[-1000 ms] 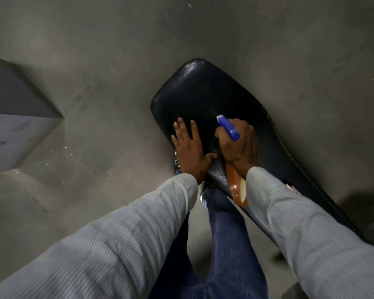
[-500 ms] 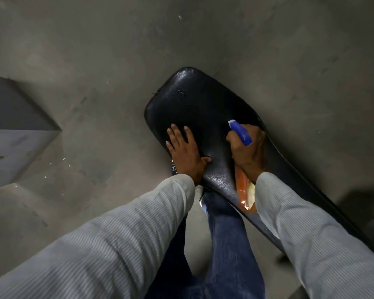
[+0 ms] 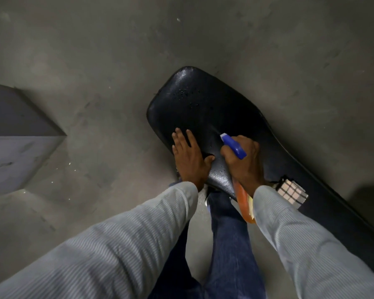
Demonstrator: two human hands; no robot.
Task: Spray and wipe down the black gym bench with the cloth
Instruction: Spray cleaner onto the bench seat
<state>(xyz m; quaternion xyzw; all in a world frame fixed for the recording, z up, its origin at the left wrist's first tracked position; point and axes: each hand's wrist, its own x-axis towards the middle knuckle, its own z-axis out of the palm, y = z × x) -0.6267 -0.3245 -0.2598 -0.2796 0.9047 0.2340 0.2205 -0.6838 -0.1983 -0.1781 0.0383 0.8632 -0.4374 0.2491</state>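
Note:
The black gym bench point(image 3: 205, 104) runs from the upper middle down to the lower right, with small spray droplets on its far end. My left hand point(image 3: 189, 159) lies flat on the pad's near left edge, fingers spread, holding nothing. My right hand point(image 3: 243, 160) grips a spray bottle point(image 3: 234, 146) with a blue nozzle aimed at the far end and an orange body that hangs below my wrist. A checked cloth point(image 3: 290, 192) lies on the bench just right of my right sleeve, partly hidden by it.
Grey concrete floor point(image 3: 95, 50) surrounds the bench. A grey block or platform corner point(image 3: 13, 134) juts in from the left edge. My leg in blue jeans point(image 3: 231, 244) stands against the bench's near side.
My right hand with the bottle has drawn back towards me along the bench. Droplets now show on the far end. The checked cloth has come into sight beside my right sleeve.

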